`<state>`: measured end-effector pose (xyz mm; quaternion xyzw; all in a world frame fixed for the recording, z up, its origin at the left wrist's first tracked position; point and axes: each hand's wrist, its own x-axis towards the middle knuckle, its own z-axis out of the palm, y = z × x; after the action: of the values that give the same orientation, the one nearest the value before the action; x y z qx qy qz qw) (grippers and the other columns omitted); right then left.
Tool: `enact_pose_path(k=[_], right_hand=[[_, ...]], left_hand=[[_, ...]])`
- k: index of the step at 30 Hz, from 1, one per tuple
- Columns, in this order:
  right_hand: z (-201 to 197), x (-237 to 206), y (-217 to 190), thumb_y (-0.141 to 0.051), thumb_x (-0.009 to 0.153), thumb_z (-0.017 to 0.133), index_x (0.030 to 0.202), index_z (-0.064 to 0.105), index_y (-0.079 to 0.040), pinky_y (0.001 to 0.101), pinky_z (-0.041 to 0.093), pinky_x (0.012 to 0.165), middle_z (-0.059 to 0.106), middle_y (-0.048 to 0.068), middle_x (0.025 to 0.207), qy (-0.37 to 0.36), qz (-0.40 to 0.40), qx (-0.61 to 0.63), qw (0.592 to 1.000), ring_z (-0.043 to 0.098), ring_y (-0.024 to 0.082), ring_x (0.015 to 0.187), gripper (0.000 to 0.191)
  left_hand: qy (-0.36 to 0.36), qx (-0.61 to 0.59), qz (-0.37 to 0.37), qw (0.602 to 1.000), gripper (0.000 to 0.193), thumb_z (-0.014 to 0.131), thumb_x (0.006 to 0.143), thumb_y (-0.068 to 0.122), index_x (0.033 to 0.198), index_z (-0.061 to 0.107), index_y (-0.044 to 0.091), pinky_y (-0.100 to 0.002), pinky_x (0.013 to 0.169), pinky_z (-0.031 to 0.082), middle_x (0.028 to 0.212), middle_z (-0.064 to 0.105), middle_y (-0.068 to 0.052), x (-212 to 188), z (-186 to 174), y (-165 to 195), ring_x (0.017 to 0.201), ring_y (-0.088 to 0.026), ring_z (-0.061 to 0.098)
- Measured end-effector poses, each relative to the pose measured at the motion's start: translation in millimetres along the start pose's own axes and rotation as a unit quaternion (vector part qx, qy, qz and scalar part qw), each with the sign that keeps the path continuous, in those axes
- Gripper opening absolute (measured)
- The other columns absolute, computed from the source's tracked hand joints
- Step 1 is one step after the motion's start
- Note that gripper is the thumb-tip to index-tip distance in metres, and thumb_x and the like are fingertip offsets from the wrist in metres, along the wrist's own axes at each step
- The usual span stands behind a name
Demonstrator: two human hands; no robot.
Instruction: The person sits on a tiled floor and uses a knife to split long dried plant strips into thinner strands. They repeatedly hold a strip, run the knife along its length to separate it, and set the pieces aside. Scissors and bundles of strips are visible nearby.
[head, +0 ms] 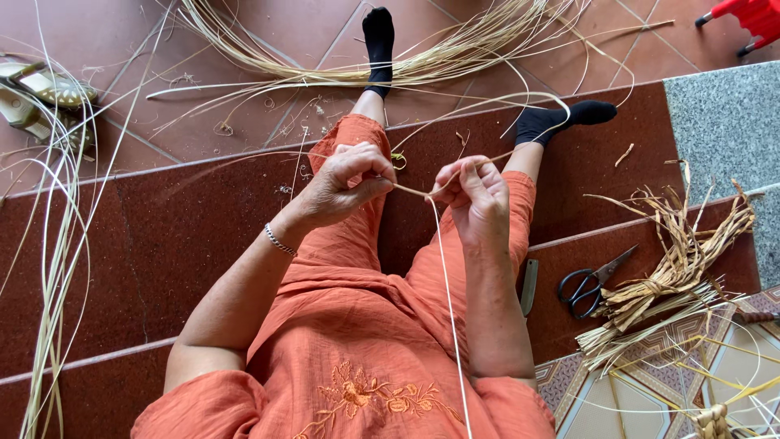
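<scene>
A thin pale cane strip (413,192) stretches between both hands above the lap. The left hand (345,185) and right hand (475,195) pinch it with closed fingers. Scissors (591,282) lie near a bundle of dried fibre (674,272) on the step.

I note the strip (445,268) is pale, smooth cane with a slight sheen. Clothing (357,341) is matt crinkled orange cloth, embroidered. Steps (162,244) are glossy dark red stone. Scissors (591,283) have dull metal blades and black plastic handles. Bracelet (279,241) is shiny metal.
</scene>
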<state>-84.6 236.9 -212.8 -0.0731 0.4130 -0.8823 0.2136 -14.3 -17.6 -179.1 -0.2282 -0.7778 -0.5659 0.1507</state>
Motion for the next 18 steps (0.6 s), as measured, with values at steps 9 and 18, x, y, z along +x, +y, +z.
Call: enact_pose_path(k=[9, 18], right_hand=[[-6, 27, 6, -0.016, 0.109, 0.058, 0.106, 0.065, -0.002, 0.0442, 0.066, 0.076, 0.073, 0.018, 0.098, 0.052, 0.039, 0.017, 0.998, 0.073, 0.025, 0.082, 0.016], [20, 34, -6, -0.018, 0.109, 0.057, 0.106, 0.066, -0.004, 0.0445, 0.065, 0.075, 0.073, 0.017, 0.097, 0.029, 0.038, 0.058, 0.997, 0.073, 0.026, 0.081, 0.017]], left_hand=[[-0.059, -0.102, -0.100, 0.988, 0.008, 0.069, 0.103, 0.016, 0.103, 0.067, 0.008, -0.028, 0.073, 0.047, 0.088, 0.060, 0.002, 3, 10, -22, 0.081, -0.011, 0.055], [0.011, -0.053, -0.057, 0.997, 0.006, 0.067, 0.101, 0.006, 0.106, 0.068, 0.009, -0.028, 0.077, 0.047, 0.092, 0.064, 0.000, 10, -2, -15, 0.086, -0.013, 0.057]])
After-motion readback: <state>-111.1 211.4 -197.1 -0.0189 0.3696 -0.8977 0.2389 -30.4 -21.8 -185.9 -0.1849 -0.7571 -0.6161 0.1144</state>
